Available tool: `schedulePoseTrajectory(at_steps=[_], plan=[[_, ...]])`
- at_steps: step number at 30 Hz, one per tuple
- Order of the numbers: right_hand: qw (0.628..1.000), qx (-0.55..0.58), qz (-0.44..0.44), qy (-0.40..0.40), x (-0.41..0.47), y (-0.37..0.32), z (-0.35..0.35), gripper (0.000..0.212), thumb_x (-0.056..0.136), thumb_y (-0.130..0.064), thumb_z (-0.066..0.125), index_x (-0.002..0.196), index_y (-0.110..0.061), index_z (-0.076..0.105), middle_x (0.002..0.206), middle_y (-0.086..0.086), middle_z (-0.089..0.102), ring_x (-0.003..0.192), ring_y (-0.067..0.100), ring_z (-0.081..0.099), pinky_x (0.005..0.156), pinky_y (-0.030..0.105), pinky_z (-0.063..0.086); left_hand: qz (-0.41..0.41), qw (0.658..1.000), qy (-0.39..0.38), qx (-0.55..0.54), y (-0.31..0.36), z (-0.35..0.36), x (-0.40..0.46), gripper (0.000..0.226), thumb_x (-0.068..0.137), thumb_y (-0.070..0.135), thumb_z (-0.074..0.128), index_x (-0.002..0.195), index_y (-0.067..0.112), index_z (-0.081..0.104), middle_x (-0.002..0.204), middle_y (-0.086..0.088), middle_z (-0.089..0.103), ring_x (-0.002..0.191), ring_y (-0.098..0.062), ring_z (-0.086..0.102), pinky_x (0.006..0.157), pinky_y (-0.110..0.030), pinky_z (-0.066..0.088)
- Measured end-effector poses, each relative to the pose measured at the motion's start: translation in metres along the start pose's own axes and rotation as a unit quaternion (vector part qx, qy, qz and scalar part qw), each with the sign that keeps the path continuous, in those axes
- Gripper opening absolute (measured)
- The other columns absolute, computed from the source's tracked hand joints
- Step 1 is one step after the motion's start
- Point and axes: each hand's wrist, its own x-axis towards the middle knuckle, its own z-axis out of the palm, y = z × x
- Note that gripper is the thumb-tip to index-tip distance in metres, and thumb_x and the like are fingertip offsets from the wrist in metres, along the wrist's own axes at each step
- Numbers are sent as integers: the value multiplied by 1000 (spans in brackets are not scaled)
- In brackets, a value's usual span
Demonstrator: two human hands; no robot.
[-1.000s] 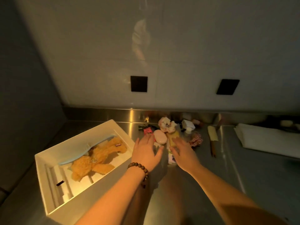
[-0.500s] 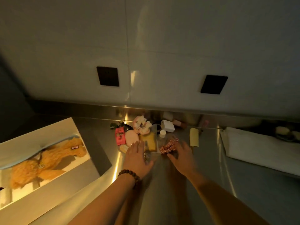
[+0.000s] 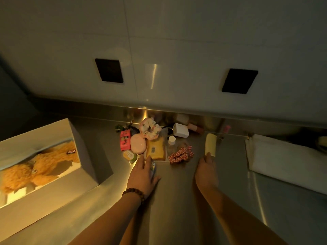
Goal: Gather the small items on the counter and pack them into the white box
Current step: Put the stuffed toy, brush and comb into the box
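The white box [image 3: 88, 156] stands at the left with an orange plush toy [image 3: 44, 165] inside. A cluster of small items lies near the back wall: a red packet [image 3: 125, 142], a pink oval case [image 3: 138, 146], a yellow pouch [image 3: 155, 150], a floral scrunchie [image 3: 150, 129], a checked scrunchie [image 3: 180, 154], a white cube [image 3: 180, 130], a small jar [image 3: 130, 156]. My left hand [image 3: 143, 175], with a bead bracelet, lies flat over a small pale item at the cluster's near edge. The fingertips of my right hand [image 3: 206, 172] touch the near end of a pale yellow handle [image 3: 210, 145].
The steel counter [image 3: 177, 200] runs to the wall, which has two black squares [image 3: 109, 70]. A folded white cloth [image 3: 286, 160] lies at the right. A pink tube [image 3: 195, 128] and a small clear bottle [image 3: 171, 141] sit among the items.
My right hand has moved right, from the checked scrunchie to the pale yellow handle. My left hand has slid slightly toward me. The view has shifted, so the box sits further left.
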Motion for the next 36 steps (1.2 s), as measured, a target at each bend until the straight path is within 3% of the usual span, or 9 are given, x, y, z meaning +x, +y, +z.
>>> schedulePoseTrajectory(at_steps=[4, 6, 10, 14, 20, 23, 26, 32, 36], plan=[[998, 41, -10, 38, -9, -2, -2, 40, 94, -4, 39, 133, -8, 49, 144, 13, 38, 126, 30, 38, 107, 36, 33, 28, 997, 49, -45, -1, -3, -7, 60, 89, 46, 50, 141, 27, 28, 142, -5, 31, 124, -21, 37, 102, -29, 35], [996, 84, 1, 44, -14, -3, -3, 36, 93, -2, 41, 126, -5, 55, 134, 16, 47, 120, 32, 44, 102, 38, 39, 42, 996, 66, -52, -2, -6, -12, 52, 89, 40, 51, 136, 26, 35, 131, -3, 38, 113, -18, 41, 94, -24, 36], [986, 156, 32, 59, -30, -5, -11, 34, 88, 3, 44, 116, -5, 61, 122, 16, 53, 109, 32, 51, 96, 43, 45, 39, 994, 63, -78, -3, -12, -20, 52, 86, 34, 58, 134, 26, 39, 132, -3, 38, 115, -19, 41, 94, -26, 37], [965, 217, 24, 144, -42, -12, -35, 27, 88, -1, 53, 113, -5, 62, 114, 15, 55, 105, 31, 53, 93, 40, 47, 55, 987, 91, -117, 2, -32, -23, 51, 84, 30, 61, 131, 24, 43, 135, -5, 37, 119, -22, 38, 99, -31, 37], [923, 320, -79, 198, -41, -63, -89, 26, 87, 0, 56, 111, -6, 64, 115, 11, 56, 104, 24, 56, 91, 26, 43, 74, 968, 192, -144, 11, -93, -21, 51, 82, 28, 65, 129, 21, 46, 131, -5, 40, 118, -24, 39, 97, -38, 42], [914, 337, -144, 174, -43, -105, -102, 25, 87, -2, 57, 110, -10, 64, 114, 7, 58, 104, 20, 56, 90, 26, 44, 61, 958, 239, -146, -2, -128, -27, 48, 82, 29, 65, 126, 22, 47, 130, -4, 40, 116, -21, 40, 95, -32, 42], [907, 343, -210, 124, -46, -148, -101, 27, 89, -6, 57, 115, -13, 62, 115, 3, 59, 103, 12, 52, 82, 13, 38, 32, 948, 292, -125, -31, -161, -41, 46, 82, 29, 65, 124, 22, 49, 125, -5, 43, 110, -19, 45, 86, -24, 38], [886, 341, -309, 54, -68, -231, -91, 32, 88, -2, 55, 118, -12, 62, 118, 5, 58, 109, 20, 56, 94, 29, 48, -71, 940, 330, -55, -115, -208, -89, 50, 82, 34, 64, 128, 26, 46, 122, -3, 48, 107, -19, 49, 83, -28, 43], [872, 339, -352, 5, -86, -281, -81, 33, 90, -4, 55, 122, -13, 60, 126, 5, 55, 114, 19, 55, 89, 19, 45, -140, 930, 339, -26, -174, -222, -126, 51, 82, 38, 64, 128, 28, 46, 122, -1, 50, 107, -19, 50, 82, -30, 46]])
